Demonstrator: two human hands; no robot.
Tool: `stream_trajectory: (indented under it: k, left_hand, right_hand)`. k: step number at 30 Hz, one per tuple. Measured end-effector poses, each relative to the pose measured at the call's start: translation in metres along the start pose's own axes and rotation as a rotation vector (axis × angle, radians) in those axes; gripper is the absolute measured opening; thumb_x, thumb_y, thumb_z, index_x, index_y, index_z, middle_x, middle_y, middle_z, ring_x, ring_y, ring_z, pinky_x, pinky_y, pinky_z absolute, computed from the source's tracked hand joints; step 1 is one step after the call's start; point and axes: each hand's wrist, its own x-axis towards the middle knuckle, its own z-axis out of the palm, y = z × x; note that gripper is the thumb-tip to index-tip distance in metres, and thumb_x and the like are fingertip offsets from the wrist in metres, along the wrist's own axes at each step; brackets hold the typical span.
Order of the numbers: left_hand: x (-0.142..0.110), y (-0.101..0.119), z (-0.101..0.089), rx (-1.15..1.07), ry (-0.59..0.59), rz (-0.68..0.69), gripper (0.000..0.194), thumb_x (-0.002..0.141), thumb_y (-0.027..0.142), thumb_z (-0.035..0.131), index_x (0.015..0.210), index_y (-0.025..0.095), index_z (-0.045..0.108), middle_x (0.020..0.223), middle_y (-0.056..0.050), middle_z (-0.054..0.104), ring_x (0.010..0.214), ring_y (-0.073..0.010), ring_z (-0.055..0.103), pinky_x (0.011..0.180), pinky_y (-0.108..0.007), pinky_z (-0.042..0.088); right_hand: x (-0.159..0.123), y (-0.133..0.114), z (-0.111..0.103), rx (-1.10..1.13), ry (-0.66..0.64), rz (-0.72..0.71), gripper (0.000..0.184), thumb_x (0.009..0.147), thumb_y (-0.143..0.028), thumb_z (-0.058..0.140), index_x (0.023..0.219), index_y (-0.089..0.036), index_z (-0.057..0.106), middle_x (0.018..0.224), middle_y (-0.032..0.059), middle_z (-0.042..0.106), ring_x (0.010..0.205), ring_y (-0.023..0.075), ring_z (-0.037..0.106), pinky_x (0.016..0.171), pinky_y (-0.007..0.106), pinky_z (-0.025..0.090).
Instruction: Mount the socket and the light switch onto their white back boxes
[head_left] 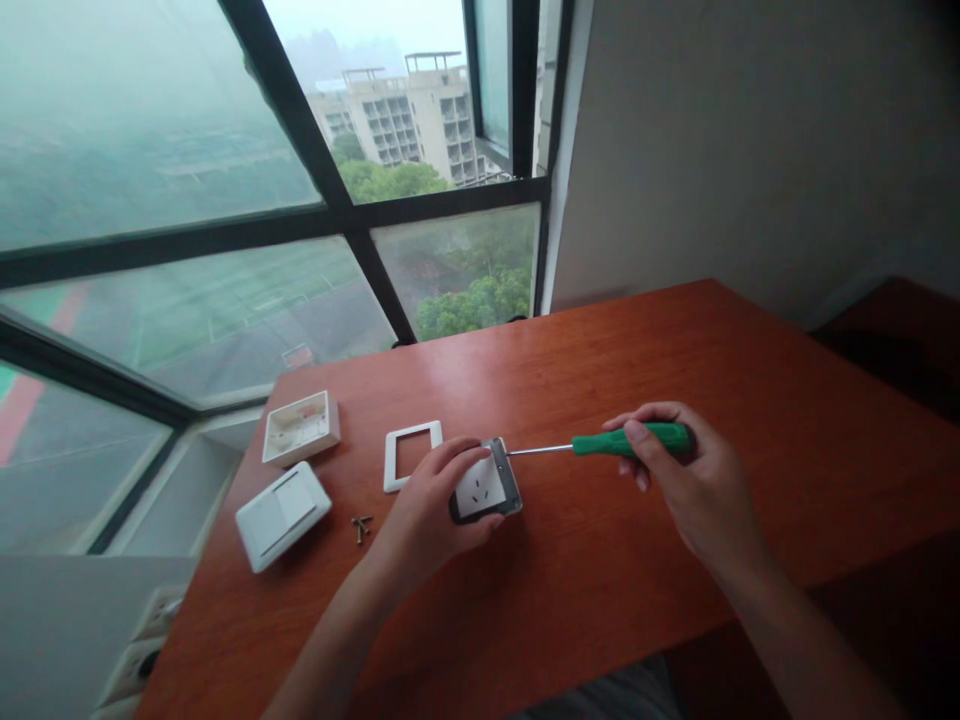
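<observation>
1 socket (480, 490), at or just above the table (600, 580), can't tell which. Left hand (429, 500) grips it by its edges; right hand (701, 485) grips 1 green screwdriver (600, 443), tip at the socket's dark right edge. Left of socket, on the table: 1 white frame (391, 463), looks like 3 screws (361, 527), 1 white switch (283, 515), 1 open box (302, 429).

No lettering, number or sign can be read here — not on the socket (480, 488), the green screwdriver (637, 440), the switch (283, 515), the white frame (390, 465) or the open box (301, 430). The buildings (426, 115) outside (small and hazy) show nothing legible either — any fine marking is too small to tell.
</observation>
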Motion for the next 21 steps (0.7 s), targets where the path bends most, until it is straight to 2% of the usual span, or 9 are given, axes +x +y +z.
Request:
stream_trajectory:
  k: [15, 21]
  left_hand:
    - [0.006, -0.001, 0.002, 0.027, -0.052, -0.006, 0.067, 0.064, 0.023, 0.080, 0.126, 0.024, 0.054, 0.132, -0.008, 0.053, 0.116, -0.0284, 0.054, 0.099, -0.043, 0.046]
    - [0.007, -0.001, 0.000, 0.036, -0.073, 0.006, 0.067, 0.064, 0.026, 0.081, 0.126, 0.024, 0.054, 0.132, -0.009, 0.053, 0.116, -0.0294, 0.054, 0.099, -0.043, 0.045]
  right_hand:
    - [0.001, -0.009, -0.003, -0.025, 0.032, -0.040, 0.020, 0.083, -0.039, 0.067, 0.089, -0.022, 0.057, 0.088, 0.0028, 0.071, 0.053, 0.0117, 0.058, 0.042, 0.024, 0.044]
    - [0.000, -0.020, -0.004, -0.091, -0.020, -0.065, 0.020, 0.083, -0.040, 0.067, 0.088, -0.022, 0.058, 0.089, 0.0027, 0.071, 0.052, 0.0116, 0.058, 0.041, 0.024, 0.044]
